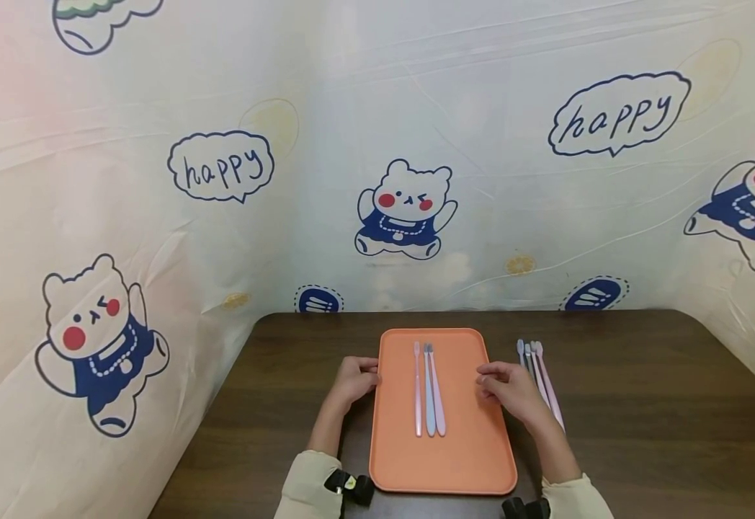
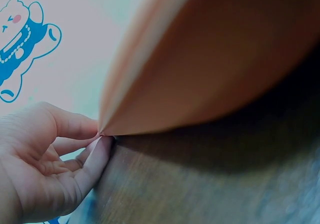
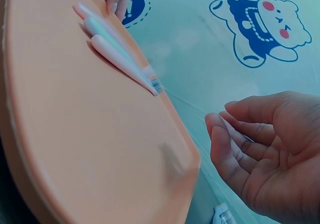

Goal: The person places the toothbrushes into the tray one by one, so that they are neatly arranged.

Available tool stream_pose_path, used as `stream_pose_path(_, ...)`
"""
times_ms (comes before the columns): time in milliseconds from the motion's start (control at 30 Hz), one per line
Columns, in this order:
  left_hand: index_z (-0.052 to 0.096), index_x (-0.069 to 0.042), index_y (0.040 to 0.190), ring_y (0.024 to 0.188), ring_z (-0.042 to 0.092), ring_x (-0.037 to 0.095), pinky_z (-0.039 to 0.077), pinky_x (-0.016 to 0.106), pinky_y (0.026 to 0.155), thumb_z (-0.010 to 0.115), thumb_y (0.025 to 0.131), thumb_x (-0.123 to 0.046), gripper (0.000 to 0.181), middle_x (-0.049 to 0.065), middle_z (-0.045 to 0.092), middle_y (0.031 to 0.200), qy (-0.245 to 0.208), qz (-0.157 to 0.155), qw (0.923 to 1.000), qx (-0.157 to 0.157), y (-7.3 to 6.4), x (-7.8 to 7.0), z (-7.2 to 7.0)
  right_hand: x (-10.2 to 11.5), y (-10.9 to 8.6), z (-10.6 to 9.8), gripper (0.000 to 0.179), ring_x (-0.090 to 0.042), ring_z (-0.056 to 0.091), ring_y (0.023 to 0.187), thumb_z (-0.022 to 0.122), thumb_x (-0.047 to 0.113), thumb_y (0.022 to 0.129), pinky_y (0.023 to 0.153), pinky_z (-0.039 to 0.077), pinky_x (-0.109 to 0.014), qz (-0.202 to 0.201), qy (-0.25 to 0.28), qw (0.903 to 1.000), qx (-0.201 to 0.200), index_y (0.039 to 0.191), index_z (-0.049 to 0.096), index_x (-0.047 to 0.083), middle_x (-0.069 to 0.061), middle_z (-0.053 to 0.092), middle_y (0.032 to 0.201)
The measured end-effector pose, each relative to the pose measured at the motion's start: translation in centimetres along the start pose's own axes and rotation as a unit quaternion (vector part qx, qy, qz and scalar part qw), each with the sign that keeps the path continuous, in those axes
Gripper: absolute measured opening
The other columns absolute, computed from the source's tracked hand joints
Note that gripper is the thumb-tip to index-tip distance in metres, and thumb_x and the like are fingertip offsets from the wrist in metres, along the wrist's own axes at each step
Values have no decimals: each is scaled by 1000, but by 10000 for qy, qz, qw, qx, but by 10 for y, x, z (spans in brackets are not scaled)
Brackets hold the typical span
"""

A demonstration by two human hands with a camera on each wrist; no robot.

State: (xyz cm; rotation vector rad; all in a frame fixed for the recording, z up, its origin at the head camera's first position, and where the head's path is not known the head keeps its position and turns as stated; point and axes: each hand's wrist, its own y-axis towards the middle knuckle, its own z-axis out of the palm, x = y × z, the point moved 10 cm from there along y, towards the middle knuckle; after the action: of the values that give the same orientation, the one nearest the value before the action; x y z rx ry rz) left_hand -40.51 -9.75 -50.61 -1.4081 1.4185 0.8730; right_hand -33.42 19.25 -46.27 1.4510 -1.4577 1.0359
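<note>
An orange tray (image 1: 442, 461) lies lengthwise in front of me, with three toothbrushes side by side on it: a pink toothbrush (image 1: 418, 396), a blue toothbrush (image 1: 429, 396) and a pale lilac toothbrush (image 1: 439, 400). My left hand (image 1: 353, 380) pinches the tray's left rim between thumb and fingers, as the left wrist view shows close up. At the opposite side, my right hand (image 1: 512, 389) hovers by the right rim. In the right wrist view its loosely bent fingers (image 3: 250, 109) hold nothing and stand apart from the tray.
Several more toothbrushes (image 1: 549, 386) lie on the dark wooden table (image 1: 650, 404) to the right of the tray, partly behind my right hand and forearm. Beyond the table's far edge hangs a pale curtain (image 1: 325, 238) printed with bears and lettering.
</note>
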Motion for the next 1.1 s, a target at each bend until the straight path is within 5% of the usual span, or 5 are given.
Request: stream_pose_path(1100,66,11,125,85,63,15,61,34,77,64,83,8,42,18,65,102,39,51,10000,-44,0,-2,0,-19,-4,-48,39,-4,68,75,56,10,102,70,58,-23,338,-92,9994,-60,131,56,-16,-21,75,108)
